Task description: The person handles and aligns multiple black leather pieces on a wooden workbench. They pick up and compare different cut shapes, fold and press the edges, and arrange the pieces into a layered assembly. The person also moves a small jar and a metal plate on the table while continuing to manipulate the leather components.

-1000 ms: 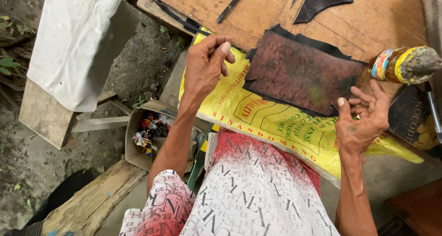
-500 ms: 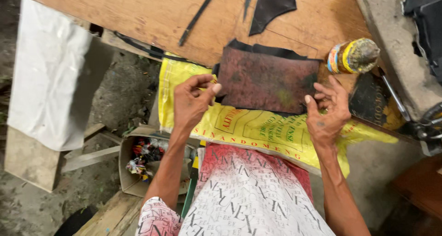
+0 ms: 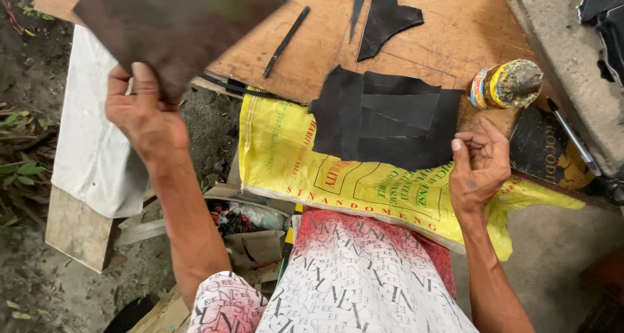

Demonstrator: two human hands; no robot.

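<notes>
My left hand [image 3: 144, 115] is raised at the upper left and grips a dark brown leather sheet [image 3: 175, 27], which is blurred and held up off the bench. My right hand [image 3: 480, 167] rests with curled fingers on the right edge of a stack of black cut pieces [image 3: 387, 120]. That stack lies partly on a yellow printed sack [image 3: 338, 177] and partly on the wooden board [image 3: 325, 40]. A glue-smeared bottle [image 3: 506, 85] lies on its side just above my right hand.
A thin black tool [image 3: 285, 42] and black leather offcuts [image 3: 389, 14] lie on the board. A pen [image 3: 572, 137] sits by a concrete slab [image 3: 559, 53] at right. A cardboard box of scraps [image 3: 250, 232] and a white sack [image 3: 91, 151] are on the ground at left.
My left hand has lifted the brown leather sheet off the stack and swung it up to the left, which uncovers the black pieces beneath. My right hand stayed at the stack's right edge.
</notes>
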